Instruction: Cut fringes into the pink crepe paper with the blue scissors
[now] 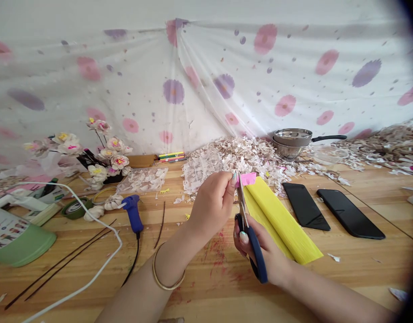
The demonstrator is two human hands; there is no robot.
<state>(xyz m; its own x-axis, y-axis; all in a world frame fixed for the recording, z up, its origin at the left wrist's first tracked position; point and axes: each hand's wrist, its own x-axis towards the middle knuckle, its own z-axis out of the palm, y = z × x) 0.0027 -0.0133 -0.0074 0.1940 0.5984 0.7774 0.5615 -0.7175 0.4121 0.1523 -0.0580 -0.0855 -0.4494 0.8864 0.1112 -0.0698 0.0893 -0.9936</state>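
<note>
Well, the left hand [211,202] pinches a small piece of pink crepe paper [247,179] above the middle of the wooden table [193,287]; the right hand [271,258] clenches blue-handled scissors [257,255] (blades at the pink edge), just beside folded yellow crepe paper [276,220].

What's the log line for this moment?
Left hand: pinching pink paper | Right hand: blue scissors, blades at paper | Beside: yellow paper

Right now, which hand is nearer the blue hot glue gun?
Left. The left hand is right of the blue hot glue gun, apart from it; the right hand is farther right.
</note>
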